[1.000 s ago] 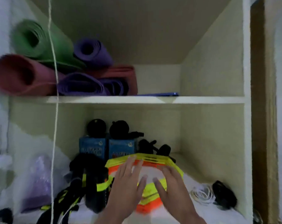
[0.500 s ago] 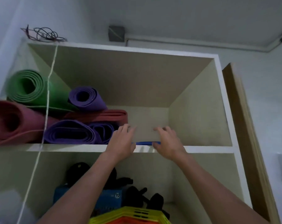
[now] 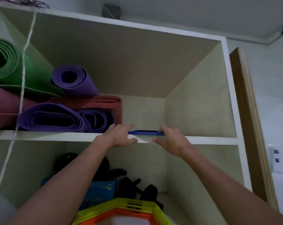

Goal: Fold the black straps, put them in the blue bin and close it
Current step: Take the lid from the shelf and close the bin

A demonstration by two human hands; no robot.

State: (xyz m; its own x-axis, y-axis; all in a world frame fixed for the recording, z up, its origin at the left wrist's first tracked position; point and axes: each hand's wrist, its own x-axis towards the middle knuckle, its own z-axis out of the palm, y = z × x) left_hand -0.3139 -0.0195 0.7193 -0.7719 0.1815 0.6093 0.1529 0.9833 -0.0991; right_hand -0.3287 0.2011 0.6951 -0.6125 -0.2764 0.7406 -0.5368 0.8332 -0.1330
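A flat blue plastic piece point(image 3: 145, 132) lies on the upper shelf point(image 3: 56, 136) of a cupboard, just behind its front edge. My left hand point(image 3: 121, 135) reaches over the shelf edge at the piece's left end, fingers stretched out and thumb below the edge. At the right end is my right hand point(image 3: 170, 139); its fingers lie over that end, its thumb hangs in front of the shelf edge. Neither hand plainly grips it. Black gear point(image 3: 132, 184) sits at the back of the lower shelf; I cannot tell straps apart there.
Rolled mats, green point(image 3: 6, 62), purple point(image 3: 71, 78) and red point(image 3: 95, 103), fill the upper shelf's left half. Below are a blue box point(image 3: 101, 192) and stacked yellow and orange frames point(image 3: 121, 211). A white cord point(image 3: 22, 70) hangs at the left. A wooden door edge point(image 3: 249, 119) stands right.
My view has swung up from the lower shelf to the upper one. Both hands left the yellow and orange frames and rose to the blue piece on the upper shelf.
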